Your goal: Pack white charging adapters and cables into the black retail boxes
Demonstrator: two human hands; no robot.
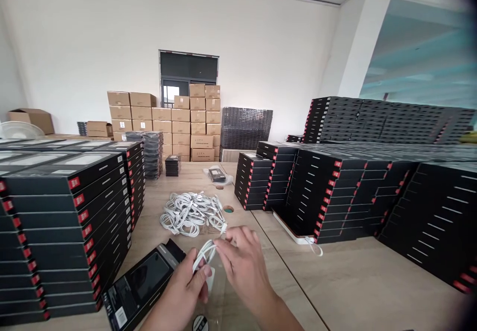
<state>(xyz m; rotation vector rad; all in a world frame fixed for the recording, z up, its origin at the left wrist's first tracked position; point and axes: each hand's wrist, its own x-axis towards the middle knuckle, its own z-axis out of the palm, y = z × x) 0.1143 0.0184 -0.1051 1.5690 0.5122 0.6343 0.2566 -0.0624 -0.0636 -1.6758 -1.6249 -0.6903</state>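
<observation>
A coiled white cable is between my two hands, just above the table. My left hand is closed around the lower part of the coil. The fingers of my right hand pinch the cable at its upper end, near a white connector. Beyond them lies a tangled pile of white cables. Under my left forearm, a black box with a window rests at a slant, its end flap open. Something white and flat shows partly behind my left fingers.
Tall stacks of black boxes with red labels stand on the left and on the right. A small package in clear plastic lies farther back, near holes in the wooden table. Brown cartons are piled by the wall.
</observation>
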